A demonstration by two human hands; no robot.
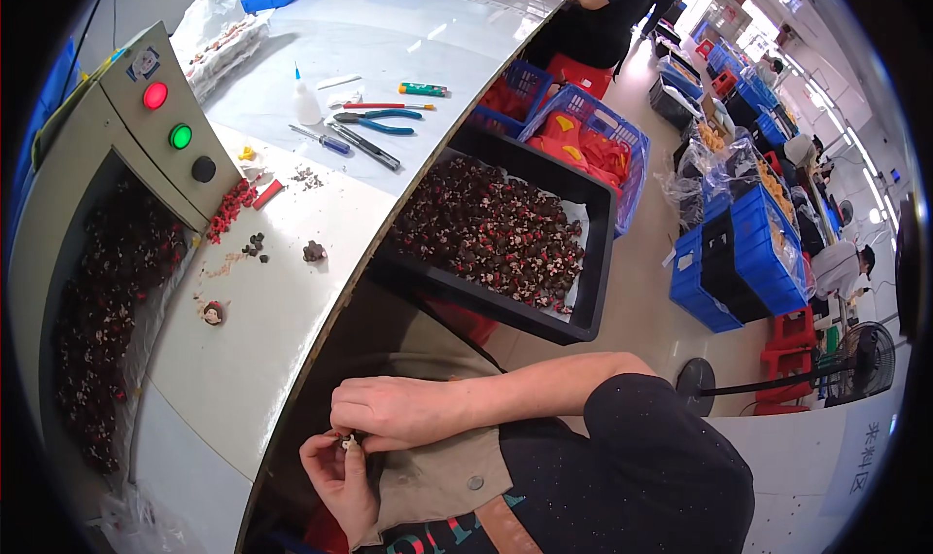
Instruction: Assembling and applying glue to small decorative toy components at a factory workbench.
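Note:
My right hand [397, 414] reaches in from the right, fingers closed and bent down over a small figurine piece [348, 442]. Below it, my left hand [342, 481] pinches the same piece between thumb and fingers. The piece is dark on top with a pale part; the fingertips hide most of it. Both hands are in front of my beige apron [437, 471], off the table edge. On the white table lies a small dark-haired figurine head [213, 312] with a pale face. Near it are a dark brown lump [313, 252] and several red bits [231, 209].
A machine [146, 136] with lit red and green buttons stands left, its opening full of small dark pieces. Pliers [377, 121], a screwdriver [332, 145] and a bottle [307, 105] lie or stand farther back. A black bin [601, 262] of figurine pieces is beside the table.

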